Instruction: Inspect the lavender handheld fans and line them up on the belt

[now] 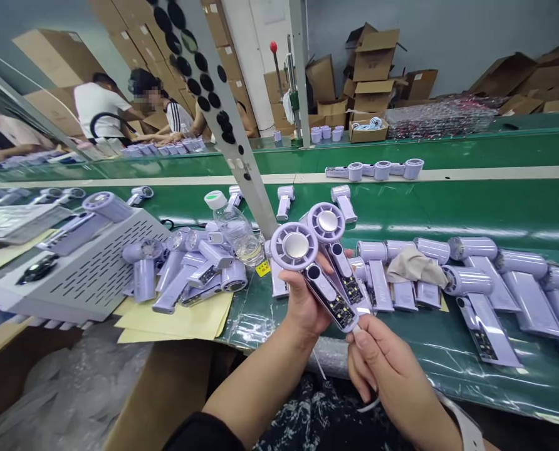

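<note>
My left hand is wrapped round the handles of two lavender handheld fans, a front fan and a rear fan. Both have round grilles with silver centres, and bare circuit boards show along their handles. My right hand pinches a white cable plug at the bottom end of the front fan's handle. Whether the plug is fully inserted is hidden by the fingers. A pale cable hangs below that hand. Both fans are tilted, heads up and to the left, above the bench edge.
More fans lie in a pile on the left and in a row on the right, under a beige cloth. A plastic bottle leans near a metal post. A slotted metal box stands left. Behind runs a green conveyor.
</note>
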Demonstrator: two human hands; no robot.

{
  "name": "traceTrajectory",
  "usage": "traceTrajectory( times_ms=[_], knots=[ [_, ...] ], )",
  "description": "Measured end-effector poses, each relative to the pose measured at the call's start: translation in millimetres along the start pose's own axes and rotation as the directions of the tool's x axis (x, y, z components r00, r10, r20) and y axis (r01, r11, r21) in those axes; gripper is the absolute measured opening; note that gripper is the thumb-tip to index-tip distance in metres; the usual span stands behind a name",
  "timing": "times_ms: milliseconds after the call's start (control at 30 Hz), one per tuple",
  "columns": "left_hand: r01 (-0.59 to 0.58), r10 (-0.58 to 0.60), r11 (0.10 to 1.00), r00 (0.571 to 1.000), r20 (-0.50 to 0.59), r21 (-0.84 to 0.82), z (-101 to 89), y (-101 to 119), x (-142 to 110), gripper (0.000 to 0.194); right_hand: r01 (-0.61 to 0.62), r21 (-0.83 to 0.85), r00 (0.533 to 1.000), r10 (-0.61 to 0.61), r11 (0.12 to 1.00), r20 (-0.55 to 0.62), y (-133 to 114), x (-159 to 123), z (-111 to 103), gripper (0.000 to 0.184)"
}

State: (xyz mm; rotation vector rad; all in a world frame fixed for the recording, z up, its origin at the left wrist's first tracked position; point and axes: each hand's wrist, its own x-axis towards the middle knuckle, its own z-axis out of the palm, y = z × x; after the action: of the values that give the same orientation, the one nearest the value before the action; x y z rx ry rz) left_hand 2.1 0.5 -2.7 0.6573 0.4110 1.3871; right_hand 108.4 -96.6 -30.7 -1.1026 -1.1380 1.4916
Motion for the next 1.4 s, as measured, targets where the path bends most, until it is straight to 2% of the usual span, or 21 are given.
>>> traceTrajectory(
  times_ms=[67, 167, 233, 300, 367, 433, 500, 567, 667, 767, 900, 1000, 1067, 1133, 1233, 1300, 1367, 1400],
  knots=[
    [0.017, -0.016, 0.999, 1.000, 0.020, -0.032, 3.1, -1, -3, 0.068, 0.091, -0.142, 0.996, -0.088, 0.986, 0.032, -4, 0, -6, 0.042],
    [0.057, -0.057, 0.994, 0.998, -0.003, -0.098, 8.4, 2, -8, 0.068, 0.271, -0.351, 0.962, -0.267, 0.896, 0.061, -12, 0, -14, 0.034],
    [0.089, -0.093, 0.983, 0.995, -0.018, -0.159, 11.0, 6, -9, 0.067, 0.376, -0.376, 0.923, -0.380, 0.847, 0.066, -14, 0, -15, 0.031],
    [0.120, -0.124, 0.970, 0.992, -0.008, -0.212, 11.8, 10, -9, 0.065, 0.428, -0.368, 0.894, -0.447, 0.825, 0.038, -14, 0, -15, 0.031],
    [0.132, -0.133, 0.965, 0.991, 0.010, -0.225, 10.7, 12, -9, 0.063, 0.380, -0.372, 0.909, -0.417, 0.847, -0.023, -12, 1, -13, 0.032],
    [0.100, -0.094, 0.975, 0.995, 0.039, -0.201, 8.6, 11, -11, 0.063, 0.266, -0.343, 0.944, -0.315, 0.901, -0.094, -9, 2, -11, 0.037],
    [0.051, -0.039, 0.986, 0.996, 0.080, -0.156, 6.2, 7, -13, 0.065, 0.157, -0.237, 0.970, -0.195, 0.959, -0.143, -7, 3, -9, 0.045],
    [-0.007, 0.015, 0.996, 0.996, 0.082, -0.092, 4.4, 4, -16, 0.068, 0.092, -0.084, 0.975, -0.107, 0.992, -0.196, -5, 4, -7, 0.051],
    [-0.014, 0.014, 0.999, 1.000, 0.028, -0.033, 2.7, 1, -18, 0.071, 0.062, 0.064, 0.982, -0.049, 0.996, -0.183, -5, 3, -5, 0.051],
    [0.030, -0.028, 0.998, 0.999, 0.030, -0.053, 0.7, -1, -18, 0.068, 0.056, 0.065, 0.991, -0.048, 0.996, -0.122, -4, 3, -4, 0.050],
    [-0.063, 0.066, 0.996, 0.996, 0.055, -0.060, -3.0, -10, -19, 0.067, 0.037, 0.056, 0.976, -0.025, 0.998, -0.214, -1, 8, -4, 0.054],
    [-0.074, 0.078, 0.996, 0.994, 0.076, -0.052, -3.1, -13, -12, 0.067, 0.066, -0.118, 0.973, -0.090, 0.991, -0.212, -5, 16, -7, 0.053],
    [-0.040, 0.045, 0.996, 0.996, 0.073, -0.074, -1.8, -12, -1, 0.066, 0.118, -0.295, 0.964, -0.181, 0.948, -0.197, -10, 22, -11, 0.048],
    [-0.003, 0.010, 0.992, 0.998, 0.063, -0.125, -0.5, -8, 13, 0.065, 0.199, -0.397, 0.937, -0.292, 0.896, -0.190, -14, 26, -15, 0.042],
    [-0.012, 0.016, 0.988, 1.000, 0.024, -0.156, 0.1, -4, 28, 0.064, 0.326, -0.420, 0.881, -0.433, 0.847, -0.189, -14, 29, -26, 0.041],
    [-0.043, 0.041, 0.994, 0.999, -0.019, -0.099, -1.1, -2, 25, 0.061, 0.330, -0.465, 0.850, -0.473, 0.821, -0.233, -14, 31, -38, 0.040],
    [-0.001, 0.001, 1.000, 1.000, -0.011, 0.003, -4.8, 0, 14, 0.055, 0.307, -0.477, 0.847, -0.465, 0.823, -0.257, -17, 34, -50, 0.031],
    [0.053, -0.053, 0.997, 0.999, -0.002, 0.059, -8.2, 2, 7, 0.052, 0.319, -0.437, 0.869, -0.444, 0.841, -0.219, -21, 35, -54, 0.033]
  ],
)
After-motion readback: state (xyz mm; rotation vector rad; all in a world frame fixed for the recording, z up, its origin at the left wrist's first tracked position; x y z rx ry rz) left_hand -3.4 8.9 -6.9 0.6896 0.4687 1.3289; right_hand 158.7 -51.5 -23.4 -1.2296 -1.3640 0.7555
